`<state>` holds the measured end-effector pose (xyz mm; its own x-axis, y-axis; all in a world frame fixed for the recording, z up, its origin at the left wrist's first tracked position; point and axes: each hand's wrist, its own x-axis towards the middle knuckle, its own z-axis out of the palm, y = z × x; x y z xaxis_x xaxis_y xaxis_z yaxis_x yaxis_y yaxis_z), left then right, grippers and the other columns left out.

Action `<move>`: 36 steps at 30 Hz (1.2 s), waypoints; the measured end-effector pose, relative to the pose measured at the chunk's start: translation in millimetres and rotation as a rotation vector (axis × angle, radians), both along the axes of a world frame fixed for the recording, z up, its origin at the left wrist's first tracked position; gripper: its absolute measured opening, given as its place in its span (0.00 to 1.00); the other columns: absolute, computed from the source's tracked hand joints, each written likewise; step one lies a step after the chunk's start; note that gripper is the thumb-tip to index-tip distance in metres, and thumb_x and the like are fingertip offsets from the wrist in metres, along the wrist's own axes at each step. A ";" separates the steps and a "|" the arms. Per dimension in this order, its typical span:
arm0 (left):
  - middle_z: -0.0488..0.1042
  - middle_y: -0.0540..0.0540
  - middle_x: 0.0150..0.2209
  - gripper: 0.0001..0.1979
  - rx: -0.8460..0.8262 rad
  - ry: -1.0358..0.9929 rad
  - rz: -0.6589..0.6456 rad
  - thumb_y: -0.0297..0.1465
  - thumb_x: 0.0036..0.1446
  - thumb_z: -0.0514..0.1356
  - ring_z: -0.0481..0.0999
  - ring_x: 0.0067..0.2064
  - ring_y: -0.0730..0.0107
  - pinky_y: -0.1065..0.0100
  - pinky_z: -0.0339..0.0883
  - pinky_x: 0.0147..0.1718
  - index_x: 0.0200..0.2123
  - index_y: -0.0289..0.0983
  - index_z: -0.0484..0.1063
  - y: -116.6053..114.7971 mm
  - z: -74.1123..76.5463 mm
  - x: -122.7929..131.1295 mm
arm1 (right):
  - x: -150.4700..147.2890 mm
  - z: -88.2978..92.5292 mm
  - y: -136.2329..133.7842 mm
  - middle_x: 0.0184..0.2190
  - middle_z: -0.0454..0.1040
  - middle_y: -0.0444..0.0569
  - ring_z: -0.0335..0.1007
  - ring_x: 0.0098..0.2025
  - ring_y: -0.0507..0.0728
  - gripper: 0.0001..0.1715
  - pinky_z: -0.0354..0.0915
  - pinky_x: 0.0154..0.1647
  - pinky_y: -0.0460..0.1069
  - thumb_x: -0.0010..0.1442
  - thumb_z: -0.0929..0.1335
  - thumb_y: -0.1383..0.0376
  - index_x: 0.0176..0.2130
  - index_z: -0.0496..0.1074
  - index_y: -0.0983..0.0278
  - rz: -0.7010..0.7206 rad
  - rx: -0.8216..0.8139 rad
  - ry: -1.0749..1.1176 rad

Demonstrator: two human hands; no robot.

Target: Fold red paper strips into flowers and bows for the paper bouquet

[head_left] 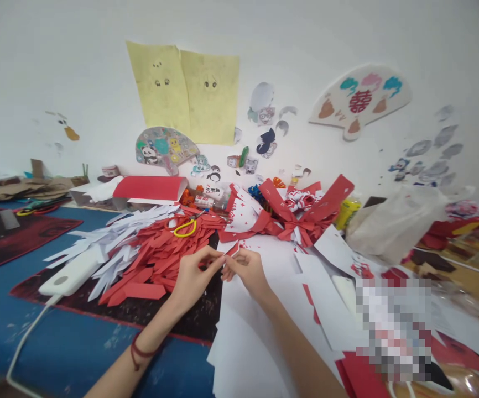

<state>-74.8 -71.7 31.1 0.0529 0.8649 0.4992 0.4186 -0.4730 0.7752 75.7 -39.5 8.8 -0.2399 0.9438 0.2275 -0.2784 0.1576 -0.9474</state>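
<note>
Both hands meet over the edge of the white paper sheets, pinching a small folded red-and-white paper piece. My left hand has thumb and forefinger closed on its left end. My right hand grips the other end, with its fingers curled and partly hidden. To the left lies a heap of red paper strips, many with pointed ends. White paper strips are piled beside it. Yellow-handled scissors rest on top of the red heap.
A white power strip with a cable sits left on a dark mat. Behind stand red-and-white paper bundles and a red sheet. A pale plastic bag and loose papers crowd the right. Paper fans hang on the wall.
</note>
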 end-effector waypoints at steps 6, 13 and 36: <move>0.76 0.48 0.28 0.12 -0.135 -0.188 -0.074 0.38 0.54 0.64 0.74 0.30 0.72 0.73 0.66 0.31 0.35 0.34 0.75 10.5 -8.8 -6.0 | 2.4 -2.1 2.5 0.17 0.75 0.46 0.72 0.16 0.52 0.23 0.68 0.15 0.44 0.47 0.75 0.51 0.23 0.67 0.66 0.046 -0.008 -0.028; 0.78 0.46 0.28 0.15 -0.330 -0.371 -0.122 0.37 0.47 0.69 0.74 0.29 0.72 0.74 0.66 0.30 0.34 0.32 0.77 16.7 -18.6 -6.5 | 4.7 -2.2 3.0 0.18 0.76 0.46 0.73 0.18 0.53 0.23 0.68 0.18 0.44 0.49 0.74 0.51 0.24 0.66 0.66 0.150 -0.013 -0.046; 0.77 0.37 0.38 0.10 0.116 0.566 0.538 0.35 0.62 0.54 0.74 0.41 0.50 0.54 0.63 0.39 0.37 0.41 0.75 36.2 -5.5 -66.8 | 5.2 -12.3 12.8 0.14 0.70 0.42 0.65 0.14 0.49 0.22 0.59 0.14 0.43 0.48 0.74 0.52 0.22 0.66 0.64 -0.109 0.023 -0.130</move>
